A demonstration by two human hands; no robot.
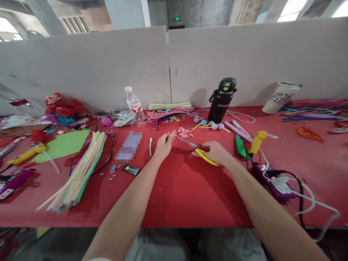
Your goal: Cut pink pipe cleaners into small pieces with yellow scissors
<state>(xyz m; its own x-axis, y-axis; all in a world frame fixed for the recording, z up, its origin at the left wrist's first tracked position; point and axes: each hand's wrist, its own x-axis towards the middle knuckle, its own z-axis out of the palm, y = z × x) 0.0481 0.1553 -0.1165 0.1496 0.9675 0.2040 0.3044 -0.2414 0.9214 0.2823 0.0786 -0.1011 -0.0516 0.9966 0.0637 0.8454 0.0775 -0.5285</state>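
My left hand (164, 148) is closed in a pinch on a small pink fuzzy piece (173, 134), which shows just past its fingertips. In my right hand (217, 152) is a pair of scissors (205, 157) with yellow and red handles. Their blades point left, with the tips close to the pink piece. Just beyond the blades, a small heap of cut pink pieces (185, 132) lies on the red table (187, 195). A short mint-green stem (150, 146) rests left of my left hand.
Pipe cleaners (81, 174) lie bundled at left. Behind stand a clear bottle (135, 107), black flask (221, 103) and white tumbler (278, 98). At right are a yellow glue gun (257, 144) and a purple power strip (268, 181) with cables. A white partition (108, 69) closes the back.
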